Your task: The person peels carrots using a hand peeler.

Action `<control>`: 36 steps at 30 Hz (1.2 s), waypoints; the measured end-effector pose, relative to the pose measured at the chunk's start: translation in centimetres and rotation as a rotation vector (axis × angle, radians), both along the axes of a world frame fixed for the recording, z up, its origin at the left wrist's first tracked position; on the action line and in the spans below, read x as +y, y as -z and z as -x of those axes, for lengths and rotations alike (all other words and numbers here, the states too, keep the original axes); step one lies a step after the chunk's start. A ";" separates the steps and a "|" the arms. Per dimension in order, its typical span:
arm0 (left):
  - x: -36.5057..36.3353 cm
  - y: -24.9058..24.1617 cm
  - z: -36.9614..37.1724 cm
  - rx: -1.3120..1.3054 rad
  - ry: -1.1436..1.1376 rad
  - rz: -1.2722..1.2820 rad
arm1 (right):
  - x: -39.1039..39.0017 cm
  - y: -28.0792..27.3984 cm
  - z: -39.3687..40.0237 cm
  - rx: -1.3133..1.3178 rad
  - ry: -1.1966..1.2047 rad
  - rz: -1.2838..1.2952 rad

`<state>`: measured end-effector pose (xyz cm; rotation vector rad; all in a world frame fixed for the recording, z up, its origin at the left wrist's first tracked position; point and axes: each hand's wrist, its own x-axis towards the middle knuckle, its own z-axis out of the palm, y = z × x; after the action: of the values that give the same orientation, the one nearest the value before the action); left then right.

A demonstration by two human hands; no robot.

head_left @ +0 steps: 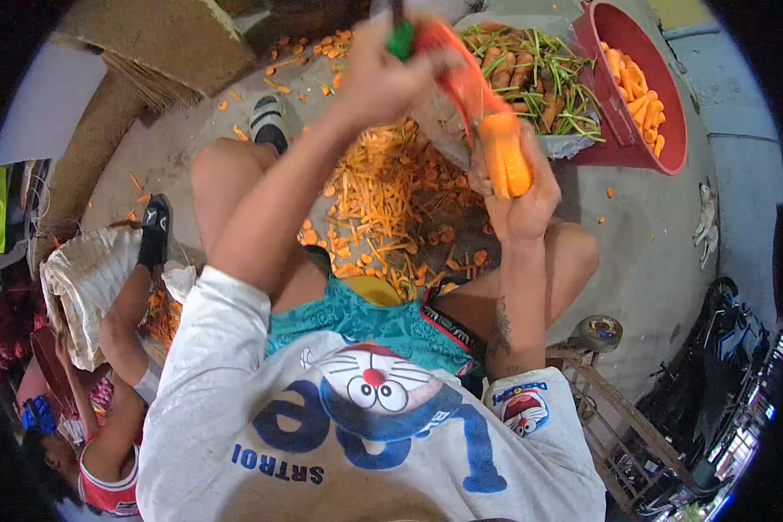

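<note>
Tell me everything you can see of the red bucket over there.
The red bucket looks plastic, its broad rim rounded. Smooth orange carrots lie inside. It is at the upper right, beside a clear plastic bag and possibly touching it; nobody is holding it. The wide lens leaves its tilt unclear.

right hand (531,187) passage: floor (648,244) beside knee (576,252) | obstacles ahead: carrot bag (574,146), red tub (619,152)
</note>
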<state>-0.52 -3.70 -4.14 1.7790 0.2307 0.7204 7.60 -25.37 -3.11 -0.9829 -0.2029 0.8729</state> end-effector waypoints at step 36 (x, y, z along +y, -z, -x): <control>1.4 -1.7 0.3 -0.172 -0.236 0.036 | -0.3 0.5 -1.9 0.035 -0.315 -0.341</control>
<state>-0.79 -2.34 -2.47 1.6612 0.3387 1.0264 9.47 -25.68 -3.58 -0.6246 -0.4700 1.0995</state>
